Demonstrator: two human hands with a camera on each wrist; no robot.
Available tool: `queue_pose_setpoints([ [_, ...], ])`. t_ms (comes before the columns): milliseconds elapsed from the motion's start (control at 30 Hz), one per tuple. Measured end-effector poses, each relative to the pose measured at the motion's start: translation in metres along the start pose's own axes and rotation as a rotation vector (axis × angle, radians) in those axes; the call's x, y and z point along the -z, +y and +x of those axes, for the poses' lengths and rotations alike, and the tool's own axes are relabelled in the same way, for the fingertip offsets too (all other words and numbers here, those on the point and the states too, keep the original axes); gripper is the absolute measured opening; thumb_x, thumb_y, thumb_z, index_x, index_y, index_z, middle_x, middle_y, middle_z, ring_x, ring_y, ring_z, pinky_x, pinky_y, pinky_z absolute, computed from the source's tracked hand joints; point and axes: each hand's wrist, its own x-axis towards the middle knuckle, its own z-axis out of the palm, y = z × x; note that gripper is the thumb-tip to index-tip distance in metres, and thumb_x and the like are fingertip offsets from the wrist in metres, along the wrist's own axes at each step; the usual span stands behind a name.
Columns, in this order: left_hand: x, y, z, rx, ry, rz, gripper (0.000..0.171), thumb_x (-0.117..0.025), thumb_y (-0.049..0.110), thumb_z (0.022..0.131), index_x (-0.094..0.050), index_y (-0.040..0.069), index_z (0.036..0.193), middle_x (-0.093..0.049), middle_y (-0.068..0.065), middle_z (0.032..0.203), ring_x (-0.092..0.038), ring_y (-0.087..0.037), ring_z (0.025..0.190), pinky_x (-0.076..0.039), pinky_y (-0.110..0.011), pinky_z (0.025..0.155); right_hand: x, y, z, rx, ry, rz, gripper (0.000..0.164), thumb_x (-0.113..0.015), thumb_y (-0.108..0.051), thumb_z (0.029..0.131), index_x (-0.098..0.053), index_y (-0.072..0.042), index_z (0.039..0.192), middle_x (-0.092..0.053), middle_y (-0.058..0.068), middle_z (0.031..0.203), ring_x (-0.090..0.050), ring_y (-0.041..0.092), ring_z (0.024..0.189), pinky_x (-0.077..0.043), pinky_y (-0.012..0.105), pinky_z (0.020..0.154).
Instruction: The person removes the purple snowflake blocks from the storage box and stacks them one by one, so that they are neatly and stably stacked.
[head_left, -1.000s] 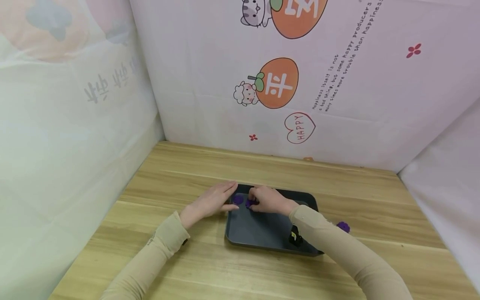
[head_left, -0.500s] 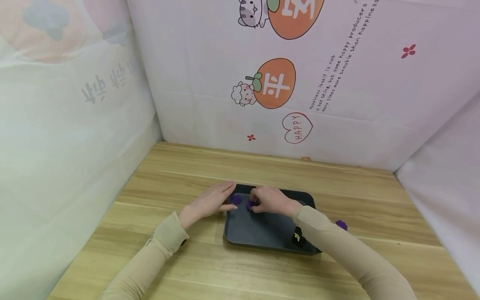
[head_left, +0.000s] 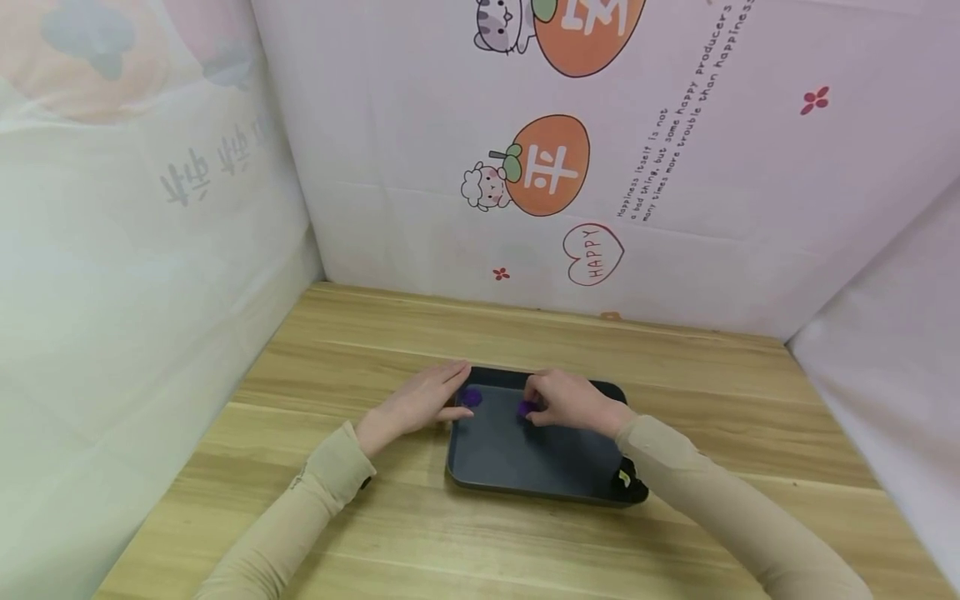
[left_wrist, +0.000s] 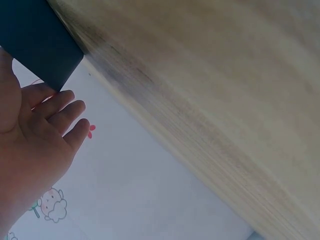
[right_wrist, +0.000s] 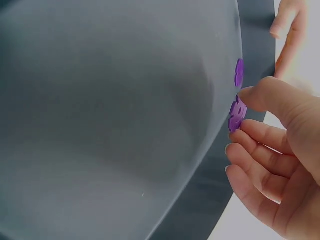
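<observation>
A dark grey rectangular tray (head_left: 517,467) lies on the wooden table. Over its far half, my right hand (head_left: 573,402) pinches a purple flower-shaped piece (right_wrist: 237,114) between thumb and index finger; the other fingers curve loosely below. A second purple flower-shaped piece (head_left: 472,397) lies in the tray's far left corner. Beside that corner, my left hand (head_left: 420,402) rests against the tray's left side, thumb and fingers spread apart. In the left wrist view, the fingertips of the left hand (left_wrist: 45,125) are at the tray's corner (left_wrist: 42,47).
White printed cloth (head_left: 420,167) hangs behind the table, and plain white cloth walls stand left and right. Wooden tabletop (head_left: 420,533) surrounds the tray. A black device with a yellow mark (head_left: 628,477) shows under the right sleeve, overlapping the tray's near right corner.
My right hand has moved right across the tray, carrying the pinched purple piece away from the one in the corner. The purple piece right of the tray is now out of sight. My left hand stays put.
</observation>
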Motion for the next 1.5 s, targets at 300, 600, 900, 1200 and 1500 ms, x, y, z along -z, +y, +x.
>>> queue_pose_setpoints([
  [300, -0.001, 0.001, 0.001, -0.003, 0.007, 0.012, 0.078, -0.056, 0.051, 0.097, -0.037, -0.003, 0.15, -0.04, -0.022, 0.155, -0.043, -0.035, 0.143, -0.038, -0.047, 0.119, 0.007, 0.018, -0.022, -0.016, 0.06, -0.023, 0.021, -0.08, -0.021, 0.083, -0.071, -0.007, 0.095, -0.069, 0.003, 0.09, -0.059, 0.008, 0.073, -0.052, 0.024, 0.062],
  [600, -0.001, 0.003, 0.001, -0.005, 0.01, 0.012, 0.077, -0.057, 0.05, 0.097, -0.038, -0.003, 0.15, -0.041, -0.022, 0.155, -0.044, -0.035, 0.142, -0.038, -0.048, 0.119, 0.014, 0.033, -0.045, -0.046, 0.08, -0.006, 0.02, -0.08, -0.018, 0.081, -0.07, -0.005, 0.093, -0.07, 0.005, 0.088, -0.056, 0.005, 0.07, -0.049, 0.02, 0.059],
  [900, 0.0, 0.003, 0.0, 0.012, 0.008, -0.01, 0.077, -0.059, 0.048, 0.097, -0.038, -0.003, 0.15, -0.04, -0.022, 0.155, -0.043, -0.035, 0.143, -0.038, -0.048, 0.119, 0.022, 0.049, -0.069, -0.081, 0.113, 0.001, 0.02, -0.081, -0.015, 0.08, -0.069, -0.003, 0.091, -0.07, 0.007, 0.086, -0.059, 0.008, 0.071, -0.053, 0.023, 0.062],
  [1200, 0.001, 0.004, -0.002, -0.013, 0.048, 0.002, 0.076, -0.06, 0.048, 0.096, -0.041, -0.004, 0.148, -0.044, -0.023, 0.153, -0.046, -0.035, 0.14, -0.041, -0.048, 0.117, 0.025, 0.058, -0.092, -0.139, 0.123, 0.004, 0.02, -0.081, -0.016, 0.08, -0.069, -0.004, 0.091, -0.07, 0.006, 0.088, -0.061, 0.009, 0.071, -0.052, 0.022, 0.06],
  [1500, -0.001, 0.004, -0.001, -0.022, 0.064, 0.012, 0.075, -0.06, 0.047, 0.096, -0.042, -0.005, 0.147, -0.045, -0.023, 0.151, -0.047, -0.035, 0.139, -0.042, -0.048, 0.116, 0.024, 0.069, -0.113, -0.18, 0.127, 0.0, 0.018, -0.081, -0.016, 0.081, -0.069, -0.005, 0.09, -0.07, 0.005, 0.088, -0.065, 0.014, 0.073, -0.053, 0.023, 0.06],
])
